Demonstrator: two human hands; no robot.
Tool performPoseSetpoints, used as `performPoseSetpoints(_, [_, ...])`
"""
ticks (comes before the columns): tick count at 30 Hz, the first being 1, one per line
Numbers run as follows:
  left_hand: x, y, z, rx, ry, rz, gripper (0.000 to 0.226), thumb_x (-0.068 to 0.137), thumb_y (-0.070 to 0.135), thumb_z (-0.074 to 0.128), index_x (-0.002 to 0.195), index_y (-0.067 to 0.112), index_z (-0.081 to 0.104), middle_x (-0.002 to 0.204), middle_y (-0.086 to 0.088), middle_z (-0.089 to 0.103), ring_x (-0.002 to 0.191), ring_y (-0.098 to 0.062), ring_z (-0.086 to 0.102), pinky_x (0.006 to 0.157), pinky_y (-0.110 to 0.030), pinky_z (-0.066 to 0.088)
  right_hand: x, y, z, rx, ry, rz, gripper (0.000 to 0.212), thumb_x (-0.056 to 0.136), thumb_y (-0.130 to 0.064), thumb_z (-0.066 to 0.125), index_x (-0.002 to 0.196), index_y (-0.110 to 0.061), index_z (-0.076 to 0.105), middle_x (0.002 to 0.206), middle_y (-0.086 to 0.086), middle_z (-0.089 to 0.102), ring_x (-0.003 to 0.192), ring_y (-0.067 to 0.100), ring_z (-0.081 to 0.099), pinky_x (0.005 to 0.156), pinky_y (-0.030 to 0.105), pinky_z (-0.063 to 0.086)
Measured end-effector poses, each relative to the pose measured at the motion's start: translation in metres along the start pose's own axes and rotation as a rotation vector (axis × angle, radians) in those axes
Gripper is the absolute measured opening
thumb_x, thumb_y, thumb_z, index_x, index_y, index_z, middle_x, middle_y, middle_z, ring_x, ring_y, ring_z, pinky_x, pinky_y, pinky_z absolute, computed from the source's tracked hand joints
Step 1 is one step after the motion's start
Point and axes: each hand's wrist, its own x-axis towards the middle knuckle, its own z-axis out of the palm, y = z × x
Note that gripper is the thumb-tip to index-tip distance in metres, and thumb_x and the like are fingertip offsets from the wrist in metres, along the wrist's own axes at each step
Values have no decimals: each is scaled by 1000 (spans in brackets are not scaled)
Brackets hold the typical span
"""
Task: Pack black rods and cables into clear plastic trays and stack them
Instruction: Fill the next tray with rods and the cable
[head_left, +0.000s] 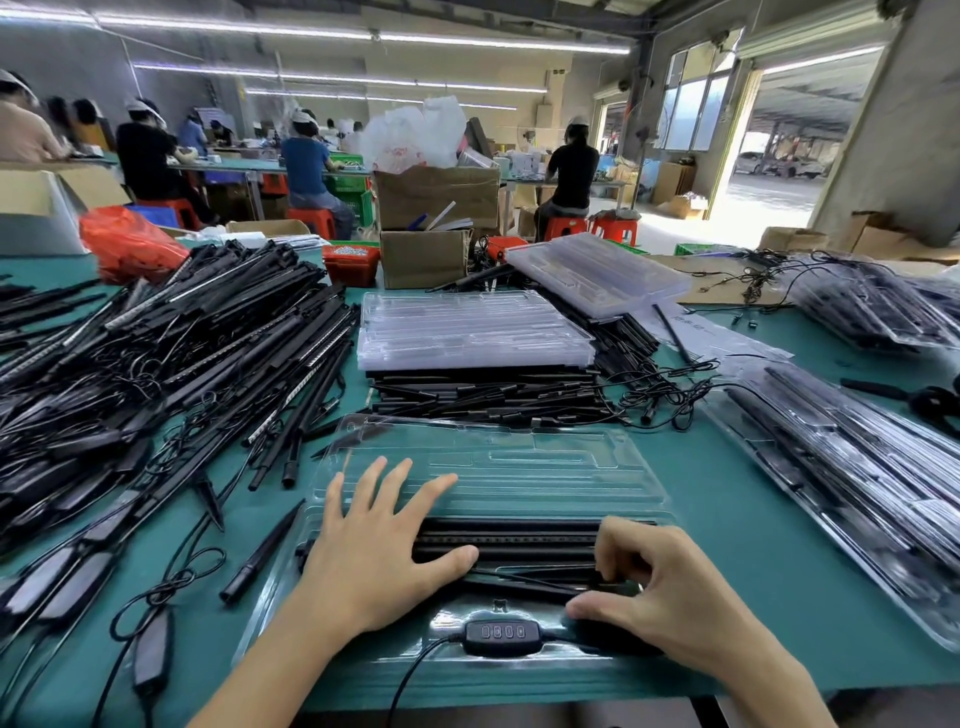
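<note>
Rods (519, 538) lie side by side in the near half of an open clear tray (519, 467) on the green counter (753, 545), at its near edge. The left hand (374, 545) presses flat on the rods' left end, fingers spread, its grip apart. The right hand (665, 587), fingers curled, pinches a thin cable (530, 576) just beside the rods. A controller (501, 635) sits in the tray's front pocket. Loose rods (171, 358) crowd the left; bare counter lies right of the tray.
</note>
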Motion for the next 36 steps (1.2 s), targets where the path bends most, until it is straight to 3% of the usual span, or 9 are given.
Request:
performPoseSetpoints(5, [0, 0, 1, 3, 2, 0, 88, 67, 96, 2, 147, 61, -11, 168, 6, -5, 151, -16, -22, 119, -53, -19, 0, -2, -5, 3, -93, -2, 61, 62, -62, 84, 58, -14, 46, 51, -6, 39, 51, 8, 31, 50, 22, 25])
performPoseSetpoints(10, [0, 0, 1, 5, 6, 0, 87, 69, 95, 3, 147, 61, -10, 168, 6, -4, 151, -16, -21, 119, -53, -19, -2, -4, -11, -50, -163, 25, 56, 65, -69, 78, 56, -24, 47, 62, -10, 49, 57, 9, 41, 53, 21, 30])
performPoseSetpoints(13, [0, 0, 1, 3, 9, 0, 86, 69, 95, 4, 147, 61, -11, 168, 5, -4, 151, -16, -20, 119, -53, -19, -3, -7, -13, -45, -197, 36, 56, 66, -68, 78, 57, -18, 54, 66, -3, 48, 58, 10, 41, 56, 28, 32])
performPoseSetpoints(17, [0, 0, 2, 10, 13, 1, 87, 68, 95, 2, 147, 60, -13, 168, 6, -4, 151, -16, -20, 119, -53, -18, -6, -7, -17, -3, -200, 30, 37, 78, -44, 68, 58, -15, 58, 71, 2, 46, 57, 12, 42, 56, 36, 35])
performPoseSetpoints(22, [0, 0, 2, 8, 17, -7, 88, 67, 95, 1, 146, 60, -11, 167, 6, -2, 151, -16, -19, 120, -52, -16, -8, -7, -17, 46, -193, 45, 22, 78, -35, 70, 68, -22, 56, 73, -3, 53, 61, 8, 45, 58, 25, 37])
performPoseSetpoints(25, [0, 1, 0, 8, 16, -11, 88, 67, 95, 2, 147, 60, -9, 167, 5, -1, 152, -17, -17, 120, -52, -16, -6, -7, -17, 16, -124, 42, 37, 71, -39, 79, 74, -23, 45, 65, -10, 47, 60, 7, 38, 56, 22, 33])
performPoseSetpoints(30, [0, 1, -2, 2, 7, -21, 89, 66, 95, 4, 148, 60, -5, 168, 4, 1, 152, -18, -16, 120, -52, -17, -7, -3, -16, -39, -77, 84, 50, 60, -60, 83, 64, -23, 50, 53, -9, 42, 53, 9, 34, 52, 18, 27])
performPoseSetpoints(33, [0, 2, -3, 2, -3, -21, 88, 67, 94, 5, 148, 60, -5, 168, 4, 1, 152, -19, -17, 120, -53, -17, -9, -1, -16, -66, -93, 108, 50, 64, -63, 81, 61, -21, 53, 48, -8, 42, 50, 9, 35, 50, 19, 28])
performPoseSetpoints(36, [0, 2, -3, 10, -6, -21, 87, 69, 94, 7, 148, 60, -6, 168, 4, 1, 152, -19, -17, 120, -53, -17, -12, -3, -16, -132, -154, 76, 46, 74, -61, 66, 64, -18, 52, 52, -6, 47, 51, 9, 38, 52, 22, 33])
